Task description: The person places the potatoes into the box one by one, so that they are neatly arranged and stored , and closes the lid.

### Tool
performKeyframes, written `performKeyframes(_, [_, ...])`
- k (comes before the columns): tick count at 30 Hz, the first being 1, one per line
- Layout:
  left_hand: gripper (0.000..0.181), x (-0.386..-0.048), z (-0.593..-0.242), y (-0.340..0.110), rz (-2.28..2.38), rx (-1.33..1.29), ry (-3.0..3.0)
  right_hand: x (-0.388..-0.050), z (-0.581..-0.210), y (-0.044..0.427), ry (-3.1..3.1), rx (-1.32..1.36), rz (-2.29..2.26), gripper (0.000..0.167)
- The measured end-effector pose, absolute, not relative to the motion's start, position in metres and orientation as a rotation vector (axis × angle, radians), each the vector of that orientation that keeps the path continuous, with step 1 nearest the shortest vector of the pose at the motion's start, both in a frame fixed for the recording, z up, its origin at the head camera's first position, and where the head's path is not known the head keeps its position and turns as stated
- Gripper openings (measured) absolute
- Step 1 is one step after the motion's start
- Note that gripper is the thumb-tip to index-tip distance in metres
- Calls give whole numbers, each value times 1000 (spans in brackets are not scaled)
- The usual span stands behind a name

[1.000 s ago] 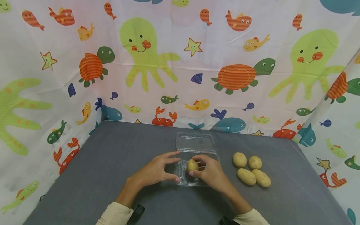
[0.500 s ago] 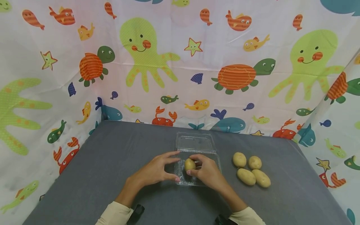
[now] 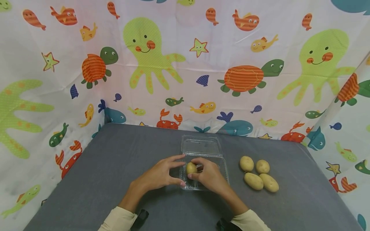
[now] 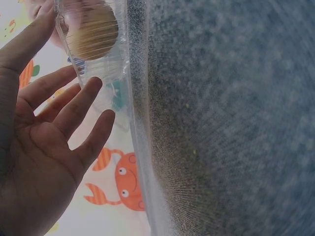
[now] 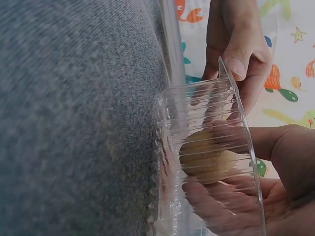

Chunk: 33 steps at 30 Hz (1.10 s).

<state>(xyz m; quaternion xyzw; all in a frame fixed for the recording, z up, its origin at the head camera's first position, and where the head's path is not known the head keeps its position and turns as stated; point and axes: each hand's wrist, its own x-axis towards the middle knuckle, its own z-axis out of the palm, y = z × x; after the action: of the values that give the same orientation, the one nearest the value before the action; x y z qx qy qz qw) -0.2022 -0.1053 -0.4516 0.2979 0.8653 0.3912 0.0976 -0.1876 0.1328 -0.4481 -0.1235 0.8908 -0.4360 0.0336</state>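
Observation:
A clear plastic clamshell container (image 3: 219,163) sits on the grey table with its lid (image 3: 200,145) folded back. My right hand (image 3: 212,176) reaches into the container and holds a potato (image 3: 191,168) between thumb and fingers, near the left side. Through the clear wall in the right wrist view, the potato (image 5: 204,160) shows low inside the container. My left hand (image 3: 160,173) is at the container's left edge, its fingers spread and touching the rim. In the left wrist view, the left hand (image 4: 54,128) has its fingers extended alongside the clear wall.
Several loose potatoes (image 3: 253,181) lie grouped on the grey tabletop (image 3: 138,141) to the right of the container. A white curtain (image 3: 179,77) printed with sea animals stands behind the table and along both sides.
My right hand has moved left inside the container, carrying the potato closer to the left wall. The left hand and the loose potatoes have stayed in place.

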Motion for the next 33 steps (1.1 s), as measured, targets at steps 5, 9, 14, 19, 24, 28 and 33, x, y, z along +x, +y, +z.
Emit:
performKeyframes(5, [76,-202,-451,-105,1151,878,2556,-192,-449,129,2731,-392,-1337,46])
performKeyframes(9, [76,-203,-451,-104,1152,888,2557,-195,-450,127,2723,-394,-1340,44])
performKeyframes(14, [77,-203,-451,-104,1151,897,2559,-198,-451,126,2745,-384,-1304,42])
performKeyframes(19, [77,-202,-451,-106,1148,899,2557,-199,-450,124,2752,-417,-1296,42])
performKeyframes(24, [78,-202,-451,-106,1156,903,2552,-199,-452,124,2752,-467,-1304,42])
performKeyframes(28, [79,-202,-452,-105,1150,902,2556,-200,-453,124,2764,-482,-1318,44])
performKeyframes(33, [79,-202,-451,-106,1141,911,2563,-200,-454,126,2774,-470,-1341,48])
